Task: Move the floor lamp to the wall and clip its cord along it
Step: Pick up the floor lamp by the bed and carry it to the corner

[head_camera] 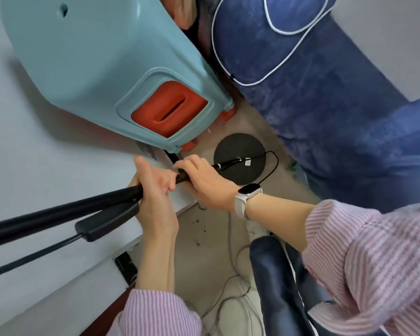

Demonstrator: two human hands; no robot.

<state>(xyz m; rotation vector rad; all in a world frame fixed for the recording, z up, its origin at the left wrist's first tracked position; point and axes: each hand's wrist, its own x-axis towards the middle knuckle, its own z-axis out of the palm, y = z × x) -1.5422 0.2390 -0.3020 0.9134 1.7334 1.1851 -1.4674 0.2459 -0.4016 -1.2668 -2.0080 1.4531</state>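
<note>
The floor lamp's black pole (66, 210) runs from the lower left up toward its round black base (238, 147), which rests on the concrete floor. My left hand (155, 190) is wrapped around the pole. Just beyond it, my right hand (204, 177), with a white watch on the wrist, grips the same pole closer to the base. A thin black cord (273, 163) loops out from the base's right edge. A black inline box (107, 220) on a thicker cable hangs just below the pole, by my left hand.
A pale wall (22, 146) fills the left. A teal plastic stool (102, 64) with orange stools nested inside leans against it. A blue sofa (325, 93) with a cushion stands on the right. Loose grey wires (230, 294) lie on the floor by my leg.
</note>
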